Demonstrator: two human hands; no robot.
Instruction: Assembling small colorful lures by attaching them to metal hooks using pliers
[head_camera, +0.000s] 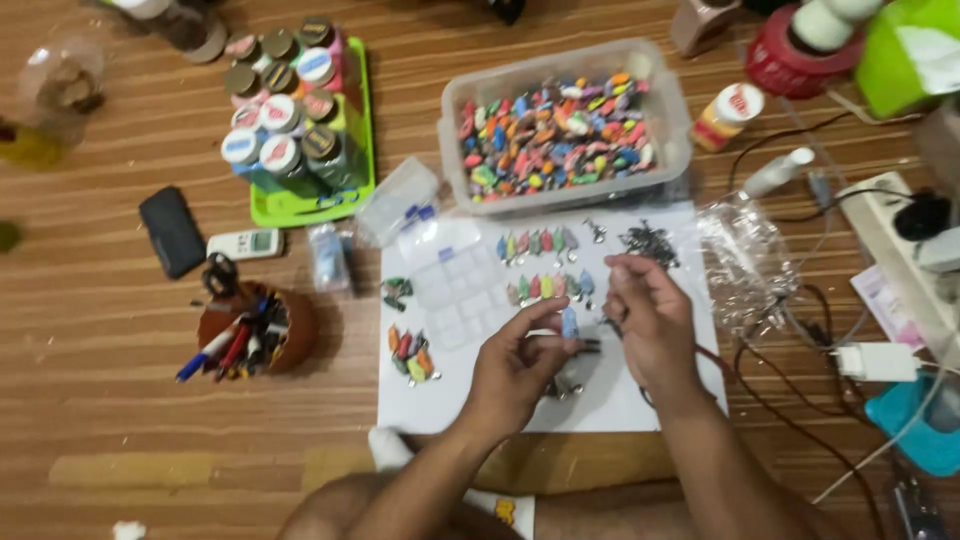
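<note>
A white sheet (470, 400) lies on the wooden floor (100, 360), seemingly as a work mat so small pieces show up. Just beyond its far edge sits a clear plastic tub (665, 130) heaped with tiny coloured charms. Left of the tub, a green tray (290, 208) keeps capped paint jars together. On the sheet, an empty clear compartment box (460, 285) waits beside two neat rows of finished charms (540, 265) (lined up, I'd guess, for sorting). Near the sheet's middle, the left hand (515, 370) pinches a pale blue charm (569, 322) between thumb and fingertips, steadying it. The right hand (650, 325) is curled closed around a slim tool, its tip hidden.
</note>
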